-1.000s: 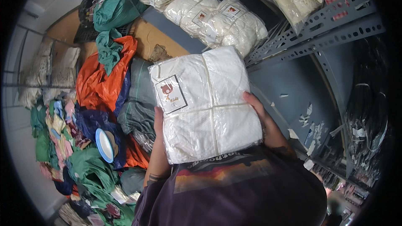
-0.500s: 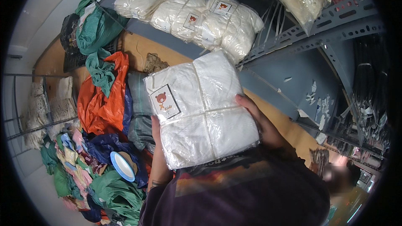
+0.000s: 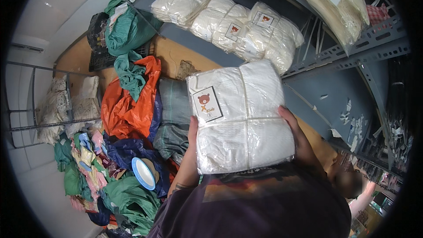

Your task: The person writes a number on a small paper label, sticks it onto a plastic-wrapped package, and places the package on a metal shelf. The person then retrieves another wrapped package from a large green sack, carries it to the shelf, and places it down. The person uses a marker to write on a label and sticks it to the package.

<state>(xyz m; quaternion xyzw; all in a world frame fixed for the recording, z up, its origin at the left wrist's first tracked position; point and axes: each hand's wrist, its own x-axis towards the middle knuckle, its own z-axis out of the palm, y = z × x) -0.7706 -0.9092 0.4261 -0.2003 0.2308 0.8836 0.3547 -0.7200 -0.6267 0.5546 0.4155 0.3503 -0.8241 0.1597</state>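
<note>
Between my two hands is a bundle of white folded cloth (image 3: 264, 141) in clear plastic, bound crosswise with a pale strap. A label with a brown bear's head shows through near its upper left corner. My left hand (image 3: 192, 134) grips the left edge, its thumb lying along the side. On the opposite edge my right hand (image 3: 293, 125) holds on, thumb on top. The other fingers of both hands are hidden behind or under the bundle. Just beyond it, similar cream bundles (image 3: 220, 22) lie in a row on a grey shelf (image 3: 176, 46).
Overhead at the right hang more wrapped bundles (image 3: 328, 4) beside a perforated metal shelf beam (image 3: 365, 39). At left lie an orange plastic sack (image 3: 132, 101), a grey-green sack (image 3: 169, 119), heaped colourful cloth (image 3: 88, 163) and a blue-rimmed oval dish (image 3: 144, 174). A blurred person (image 3: 350, 180) is at lower right.
The view has swung left, so the shelf, sacks and bundles all appear farther right. The held bundle sits a little more upright, still in both hands.
</note>
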